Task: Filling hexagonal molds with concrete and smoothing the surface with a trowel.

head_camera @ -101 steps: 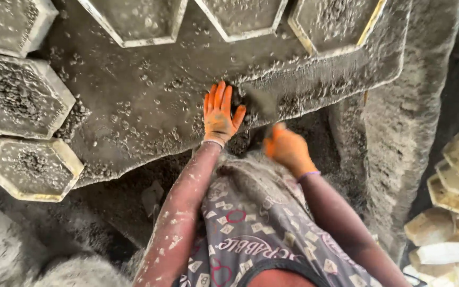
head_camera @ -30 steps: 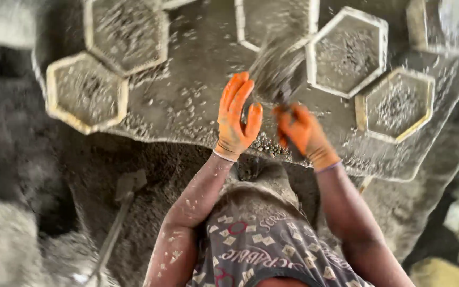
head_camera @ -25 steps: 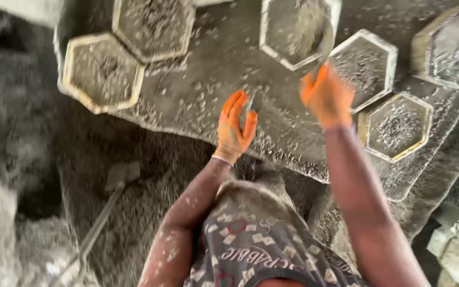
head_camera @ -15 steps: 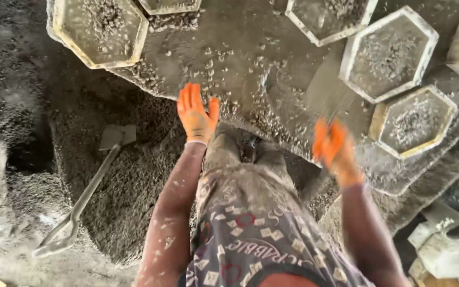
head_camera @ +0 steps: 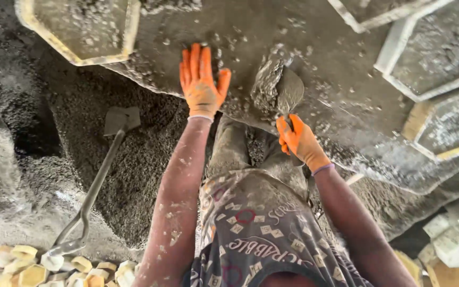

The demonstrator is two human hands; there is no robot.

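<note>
Orange-gloved hands work at a concrete-caked desk (head_camera: 346,133). At twelve o'clock, the left hand (head_camera: 202,85) lies flat and released on the wet surface. At one o'clock, the right hand (head_camera: 299,142) is grasping a trowel (head_camera: 289,93) loaded with a lump of wet concrete (head_camera: 268,82). A shovel (head_camera: 99,170) lies at nine o'clock on the gravel.

Orange gloves (head_camera: 202,85), grey wet concrete (head_camera: 266,85)

Soft, even daylight, dim at the left edge, with slight motion blur and wide-angle stretching at the borders.
</note>
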